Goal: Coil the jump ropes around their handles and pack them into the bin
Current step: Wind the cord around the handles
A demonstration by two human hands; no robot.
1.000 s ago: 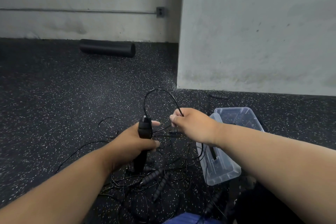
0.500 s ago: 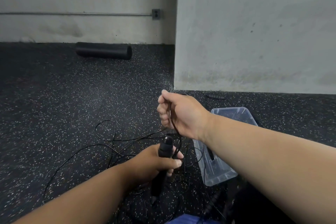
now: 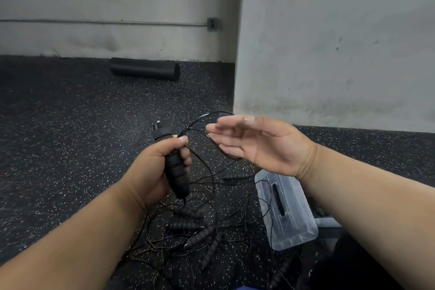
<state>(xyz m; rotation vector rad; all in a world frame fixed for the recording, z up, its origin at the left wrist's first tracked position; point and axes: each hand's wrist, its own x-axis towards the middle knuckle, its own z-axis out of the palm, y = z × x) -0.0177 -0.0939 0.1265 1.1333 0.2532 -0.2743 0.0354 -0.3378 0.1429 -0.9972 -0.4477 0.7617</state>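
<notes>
While your left hand [image 3: 162, 167] grips the handle [image 3: 175, 165] upright, thumb pinning the thin cord [image 3: 204, 120] at its top so the wraps cannot slip, your right hand [image 3: 256, 143] is spread flat with fingers straight, the cord looping just around it, probably to guide the next turn. Left of the clear bin [image 3: 287, 214], the other ropes [image 3: 200, 235] lie tangled on the speckled floor [image 3: 70, 136]. Beyond that tangle, away from the bin, the floor gives swinging room; the wall [image 3: 329, 54] stands close behind the bin.
</notes>
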